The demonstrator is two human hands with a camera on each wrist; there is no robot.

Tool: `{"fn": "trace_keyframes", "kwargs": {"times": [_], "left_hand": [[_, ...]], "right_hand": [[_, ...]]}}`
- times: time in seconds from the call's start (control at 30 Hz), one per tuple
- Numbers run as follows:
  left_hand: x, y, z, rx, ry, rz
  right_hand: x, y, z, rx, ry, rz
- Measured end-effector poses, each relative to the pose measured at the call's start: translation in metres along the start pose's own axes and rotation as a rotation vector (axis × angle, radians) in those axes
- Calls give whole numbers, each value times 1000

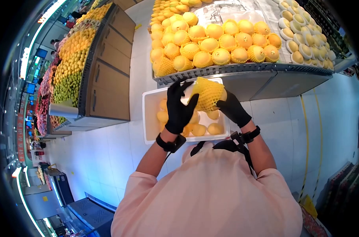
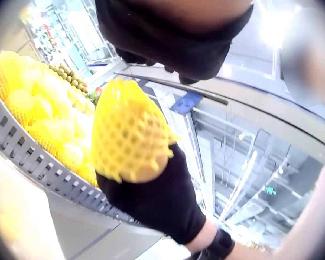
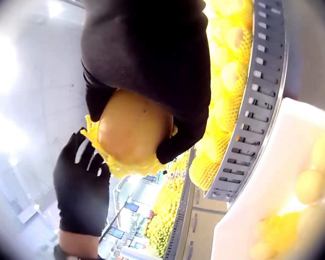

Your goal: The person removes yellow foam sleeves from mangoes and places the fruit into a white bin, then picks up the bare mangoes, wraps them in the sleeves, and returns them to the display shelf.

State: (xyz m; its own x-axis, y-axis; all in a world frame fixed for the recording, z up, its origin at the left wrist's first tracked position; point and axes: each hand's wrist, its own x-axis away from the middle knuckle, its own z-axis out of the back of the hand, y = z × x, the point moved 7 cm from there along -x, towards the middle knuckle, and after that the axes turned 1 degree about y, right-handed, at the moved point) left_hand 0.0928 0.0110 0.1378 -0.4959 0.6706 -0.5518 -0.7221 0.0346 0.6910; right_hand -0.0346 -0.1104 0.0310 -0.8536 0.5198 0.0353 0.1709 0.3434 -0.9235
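A yellow fruit in a yellow foam net (image 1: 208,94) is held up over a white box by the black-gloved right hand (image 1: 234,109). In the right wrist view the right hand (image 3: 151,65) curls round the bare end of the fruit (image 3: 134,125), and the net (image 3: 132,167) covers its far end. The left hand (image 1: 179,107), gloved in black, has its fingers spread beside the net, with a small gap in the head view. In the left wrist view the left hand (image 2: 168,40) is above the netted fruit (image 2: 127,132), its fingers partly hidden.
The white box (image 1: 149,118) below the hands contains several yellow fruits (image 1: 198,129). Ahead, a display with a grey slatted edge (image 1: 242,69) bears rows of netted fruit (image 1: 221,56). Another fruit stand (image 1: 78,59) is at the left. White-wrapped fruit (image 1: 306,37) lies at the right.
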Motion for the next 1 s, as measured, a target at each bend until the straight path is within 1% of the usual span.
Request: {"fn": "trace_keyframes", "kwargs": {"times": [0.03, 0.07, 0.13, 0.17, 0.2, 0.23, 0.27, 0.33, 0.37, 0.43, 0.47, 0.53, 0.6, 0.63, 0.7, 0.73, 0.8, 0.83, 0.9, 0.93, 0.97, 1.0], "left_hand": [[-11, -17, -8, 204, -56, 87], [-16, -31, -16, 408, -111, 172], [-11, -44, -35, 569, -419, 384], [-4, -46, -45, 647, -577, 487], [0, -46, -46, 620, -619, 513], [1, -49, -46, 643, -571, 533], [4, -54, -47, 666, -523, 557], [5, -68, -45, 596, -448, 552], [6, -73, -43, 560, -409, 550], [8, -68, -45, 638, -347, 515], [9, -66, -46, 677, -317, 498], [11, -66, -49, 736, -344, 520], [14, -66, -51, 796, -370, 541], [14, -67, -52, 748, -387, 518], [16, -72, -52, 650, -420, 472], [18, -77, -53, 754, -410, 504], [21, -82, -54, 963, -391, 563], [24, -82, -54, 1159, -370, 654], [30, -76, -50, 1555, -318, 827], [31, -75, -46, 1534, -321, 805], [34, -73, -41, 1513, -324, 783], [32, -71, -36, 1258, -352, 622]], "right_hand": [[1, -8, -2, 124, -14, 41], [2, -12, -5, 186, -39, 60], [1, -19, -9, 313, -89, 105], [0, -16, -7, 271, -81, 80], [-1, -13, -6, 230, -70, 57], [-1, -10, -4, 188, -57, 33], [-1, -10, -2, 198, -16, 52], [-1, -11, -2, 220, 58, 87], [-1, -7, -1, 162, 84, 74], [-5, 0, 2, 48, 139, 54], [-5, 0, 4, 50, 153, 57], [-4, -5, 4, 53, 180, 61], [-7, -6, 4, 171, 202, 113], [-8, -8, 3, 230, 214, 141], [-7, -18, -6, 481, 242, 206], [-6, -26, -12, 606, 254, 239], [-6, -33, -19, 567, 228, 182], [-5, -33, -22, 549, 216, 154], [-5, -26, -14, 143, 187, 84], [-5, -23, -9, -59, 170, 49], [-6, -26, -4, -31, 148, 57], [-7, -25, -9, -17, 102, 68]]}}
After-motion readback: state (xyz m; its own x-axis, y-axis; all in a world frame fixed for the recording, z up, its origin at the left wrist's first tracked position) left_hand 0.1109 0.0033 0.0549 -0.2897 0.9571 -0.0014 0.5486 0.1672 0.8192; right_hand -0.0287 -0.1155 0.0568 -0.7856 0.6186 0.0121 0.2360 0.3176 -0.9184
